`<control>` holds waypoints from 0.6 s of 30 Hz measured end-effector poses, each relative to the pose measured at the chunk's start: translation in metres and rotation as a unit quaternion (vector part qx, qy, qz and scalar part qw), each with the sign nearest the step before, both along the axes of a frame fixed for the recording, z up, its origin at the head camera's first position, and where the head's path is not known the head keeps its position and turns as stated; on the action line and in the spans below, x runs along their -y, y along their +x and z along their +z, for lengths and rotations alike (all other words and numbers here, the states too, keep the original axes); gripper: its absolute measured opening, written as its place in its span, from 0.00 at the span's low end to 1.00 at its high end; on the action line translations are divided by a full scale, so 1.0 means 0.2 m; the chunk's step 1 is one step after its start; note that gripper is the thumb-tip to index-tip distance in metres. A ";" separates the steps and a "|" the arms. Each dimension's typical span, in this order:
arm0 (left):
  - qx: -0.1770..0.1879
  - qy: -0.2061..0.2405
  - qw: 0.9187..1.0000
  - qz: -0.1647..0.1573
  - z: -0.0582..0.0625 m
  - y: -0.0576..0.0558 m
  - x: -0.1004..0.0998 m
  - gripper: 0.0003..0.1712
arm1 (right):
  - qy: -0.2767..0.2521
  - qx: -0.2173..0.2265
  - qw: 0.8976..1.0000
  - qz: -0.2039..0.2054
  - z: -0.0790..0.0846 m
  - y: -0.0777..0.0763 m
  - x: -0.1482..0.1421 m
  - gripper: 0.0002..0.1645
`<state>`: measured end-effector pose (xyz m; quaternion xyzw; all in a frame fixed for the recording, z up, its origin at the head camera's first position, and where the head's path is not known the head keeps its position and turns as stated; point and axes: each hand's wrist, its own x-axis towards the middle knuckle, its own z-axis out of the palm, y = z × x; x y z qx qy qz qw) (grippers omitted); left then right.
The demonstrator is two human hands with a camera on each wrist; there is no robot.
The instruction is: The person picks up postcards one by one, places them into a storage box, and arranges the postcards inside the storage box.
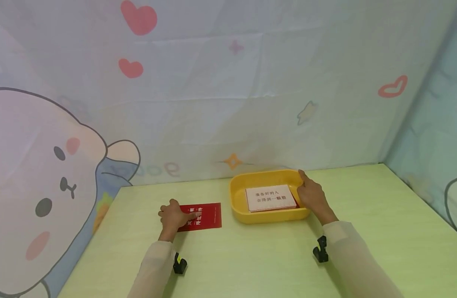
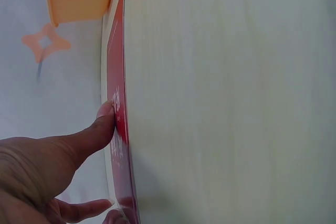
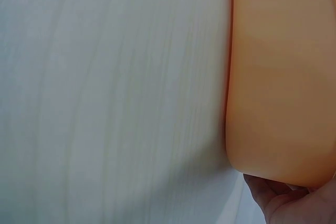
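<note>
A red card (image 1: 207,216) with white characters lies flat on the table, left of a yellow plastic basket (image 1: 247,217). My left hand (image 1: 174,216) rests over the card's left end. In the left wrist view, its thumb (image 2: 105,116) touches the card's printed face, and the other fingers are spread towards the near end in that view. With my right hand (image 1: 313,198) I grip the right end of the basket; in the right wrist view, the fingers sit at the basket's end wall, partly hidden by it. Inside the basket lies a white card (image 1: 269,199) with dark characters, over red edges.
The light green table (image 1: 250,260) ends at a cloth backdrop (image 1: 213,103) with hearts and a cartoon animal. Another cloth hangs at the right side. Black wrist mounts (image 1: 180,265) hang at both sleeves.
</note>
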<state>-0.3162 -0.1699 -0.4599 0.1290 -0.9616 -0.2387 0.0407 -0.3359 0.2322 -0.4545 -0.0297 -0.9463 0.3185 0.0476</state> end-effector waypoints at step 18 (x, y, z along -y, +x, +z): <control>0.021 -0.003 1.000 -0.013 0.02 -0.01 0.04 0.47 | 0.011 -0.009 1.000 0.001 0.00 0.01 0.01 0.36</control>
